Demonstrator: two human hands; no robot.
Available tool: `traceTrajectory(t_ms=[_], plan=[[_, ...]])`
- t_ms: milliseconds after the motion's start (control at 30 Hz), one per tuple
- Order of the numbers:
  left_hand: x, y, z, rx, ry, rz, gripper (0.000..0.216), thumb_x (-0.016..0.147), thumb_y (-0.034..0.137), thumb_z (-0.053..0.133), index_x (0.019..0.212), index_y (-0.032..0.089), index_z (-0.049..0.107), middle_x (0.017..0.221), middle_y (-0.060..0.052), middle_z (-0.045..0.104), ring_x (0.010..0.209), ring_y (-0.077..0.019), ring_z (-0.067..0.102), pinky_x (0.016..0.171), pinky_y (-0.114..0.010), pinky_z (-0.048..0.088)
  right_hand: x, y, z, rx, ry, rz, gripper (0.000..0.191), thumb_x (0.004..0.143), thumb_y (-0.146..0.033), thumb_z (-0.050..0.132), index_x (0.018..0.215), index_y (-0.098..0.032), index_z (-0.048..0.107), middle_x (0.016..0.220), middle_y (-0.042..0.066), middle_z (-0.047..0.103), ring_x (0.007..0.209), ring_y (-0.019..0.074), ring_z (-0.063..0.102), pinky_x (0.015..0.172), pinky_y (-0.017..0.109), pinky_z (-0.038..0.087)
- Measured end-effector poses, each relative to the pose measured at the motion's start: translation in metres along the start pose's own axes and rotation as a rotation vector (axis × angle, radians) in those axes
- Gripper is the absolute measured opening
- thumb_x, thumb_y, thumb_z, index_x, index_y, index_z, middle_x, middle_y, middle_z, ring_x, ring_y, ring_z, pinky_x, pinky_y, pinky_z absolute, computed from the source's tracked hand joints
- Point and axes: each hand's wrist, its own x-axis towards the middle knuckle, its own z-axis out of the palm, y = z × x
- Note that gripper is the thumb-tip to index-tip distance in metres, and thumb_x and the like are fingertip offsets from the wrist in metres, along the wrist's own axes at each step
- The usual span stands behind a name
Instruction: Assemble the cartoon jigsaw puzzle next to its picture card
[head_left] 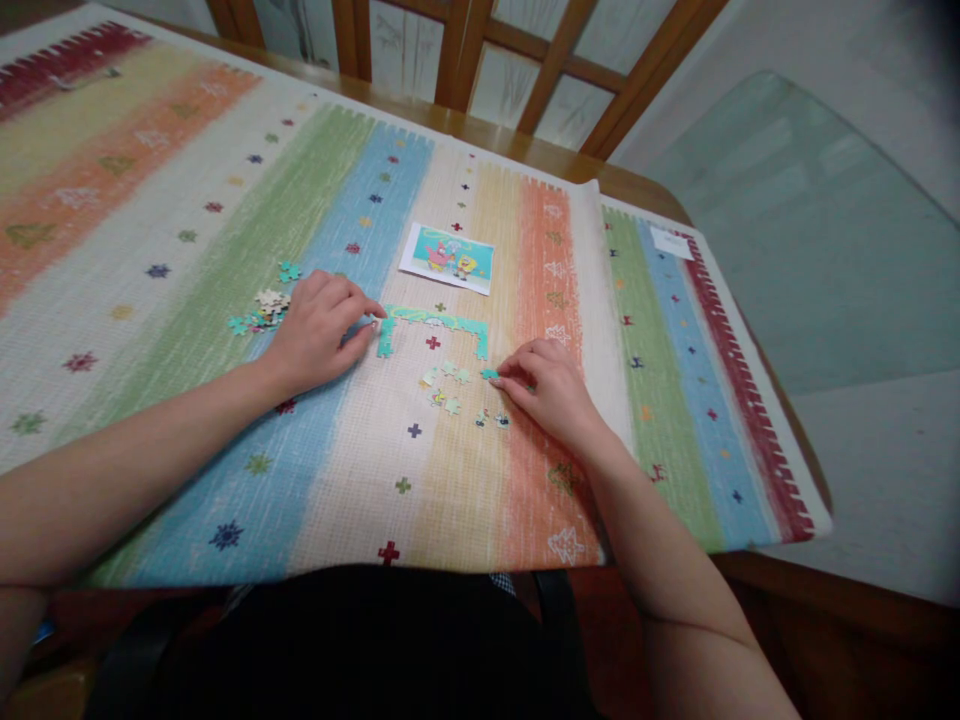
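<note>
A partly joined jigsaw puzzle (pixel 471 327) lies on the cloth as a teal strip with short legs down both sides. The fingertips of my left hand (pixel 324 330) touch its upper left corner, thumb and forefinger apart. Between thumb and finger, my right hand (pixel 551 388) pinches a teal puzzle piece (pixel 490 374) just below the right leg. Several loose pale pieces (pixel 452 406) and a few darker ones (pixel 502 420) lie below the strip. A pile of mixed pieces (pixel 266 312) sits left of my left hand, partly hidden by it.
A cartoon picture card (pixel 450 260) lies above the puzzle. The striped tablecloth (pixel 352 480) covers the table, and a small white label (pixel 671 243) rests at the right. Behind the table stand wooden-framed glass panels (pixel 510 80).
</note>
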Motion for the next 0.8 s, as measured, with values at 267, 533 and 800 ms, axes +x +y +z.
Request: traceTrajectory(t_ms=[267,533,800], plan=[[0.000,0.000,-0.002,-0.022,-0.011,0.002,0.031,0.106,0.043,0.045,0.112,0.024,0.069,0.108,-0.008,0.067,0.109,-0.0289,0.059,0.099,-0.043,0.042,-0.001,-0.007,0.002,0.020,0.006,0.040,0.014,0.095,-0.030,0.069,0.105,-0.024,0.077,0.103,0.011,0.070,0.101,0.0309,0.061,0.093,0.049,0.046],[0.001,0.002,-0.003,-0.044,-0.021,-0.011,0.029,0.104,0.041,0.046,0.113,0.025,0.069,0.106,-0.008,0.068,0.111,-0.0299,0.059,0.099,-0.045,0.042,0.001,-0.002,0.002,0.058,0.008,0.095,0.010,0.094,-0.031,0.071,0.088,-0.023,0.073,0.093,0.010,0.070,0.095,0.0295,0.063,0.086,0.046,0.049],[0.001,0.003,-0.004,-0.043,-0.031,-0.013,0.028,0.103,0.039,0.045,0.113,0.025,0.068,0.107,-0.009,0.068,0.112,-0.0296,0.058,0.101,-0.044,0.043,0.004,-0.023,0.005,0.258,0.021,0.251,0.005,0.091,-0.024,0.069,0.095,-0.024,0.069,0.083,0.004,0.071,0.075,0.0210,0.065,0.070,0.036,0.050]])
